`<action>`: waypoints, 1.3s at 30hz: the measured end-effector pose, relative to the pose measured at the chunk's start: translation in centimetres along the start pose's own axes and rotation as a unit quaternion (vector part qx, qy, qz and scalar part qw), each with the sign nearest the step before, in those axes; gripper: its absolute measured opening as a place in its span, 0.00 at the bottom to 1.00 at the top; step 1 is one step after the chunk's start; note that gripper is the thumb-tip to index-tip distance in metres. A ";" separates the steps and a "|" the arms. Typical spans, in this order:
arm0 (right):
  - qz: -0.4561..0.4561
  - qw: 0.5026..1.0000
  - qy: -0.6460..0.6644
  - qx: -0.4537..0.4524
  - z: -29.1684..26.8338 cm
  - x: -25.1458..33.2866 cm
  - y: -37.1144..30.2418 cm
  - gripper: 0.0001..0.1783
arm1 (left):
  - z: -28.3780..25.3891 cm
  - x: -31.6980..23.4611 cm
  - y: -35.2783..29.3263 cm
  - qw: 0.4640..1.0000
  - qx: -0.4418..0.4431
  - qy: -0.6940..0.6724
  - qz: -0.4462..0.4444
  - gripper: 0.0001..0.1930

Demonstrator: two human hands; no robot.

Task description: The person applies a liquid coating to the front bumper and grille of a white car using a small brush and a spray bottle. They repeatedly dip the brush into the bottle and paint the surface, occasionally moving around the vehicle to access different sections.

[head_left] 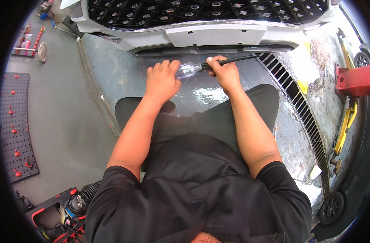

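Note:
My left hand (pixel 163 79) is closed around a clear plastic bottle (pixel 186 70), held on its side with its narrow neck towards the right. At that neck is the end of a long, thin black stick-like tool (pixel 241 58); whether it goes inside or only touches, I cannot tell. My right hand (pixel 225 73) pinches the tool between thumb and fingers near the bottle. From there the tool slants away to the right, its far end over a floor grate. Both hands are above my knees, just in front of a white car's bumper (pixel 217 36).
The car's black grille (pixel 209 14) spans the top. A slotted drain grate (pixel 292 87) curves down the right, beside a red lift post (pixel 357 80) and a yellow lift arm (pixel 346 127). To the left are a dark pegboard panel (pixel 18 109) and an open black-and-red toolbox (pixel 51 202).

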State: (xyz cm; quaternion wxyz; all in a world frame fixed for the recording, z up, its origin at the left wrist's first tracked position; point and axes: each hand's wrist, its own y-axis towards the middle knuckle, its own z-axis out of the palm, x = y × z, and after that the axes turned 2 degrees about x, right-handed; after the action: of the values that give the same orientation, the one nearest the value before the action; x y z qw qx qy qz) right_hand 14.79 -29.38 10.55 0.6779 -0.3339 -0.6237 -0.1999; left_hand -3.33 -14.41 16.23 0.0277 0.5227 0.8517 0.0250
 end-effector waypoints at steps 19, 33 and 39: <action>0.072 0.962 0.255 0.071 0.3 -1.6 -0.7 0.18 | 2.9 1.8 -1.0 0.950 0.027 -0.301 -0.073 0.31; -0.331 0.909 -0.235 -0.096 5.6 12.5 4.4 0.15 | 7.5 12.1 2.4 0.891 0.074 -0.437 -0.093 0.30; -0.634 0.634 -0.432 -0.096 16.6 26.2 10.1 0.16 | 8.9 14.2 2.9 0.871 0.065 -0.475 -0.106 0.30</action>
State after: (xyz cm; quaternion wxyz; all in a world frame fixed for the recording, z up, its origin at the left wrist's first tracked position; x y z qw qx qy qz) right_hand 13.63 -6.82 34.12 0.0013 0.0321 -0.8810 -0.4720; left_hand -6.53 -0.32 7.31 0.3975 0.3789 0.7856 -0.2850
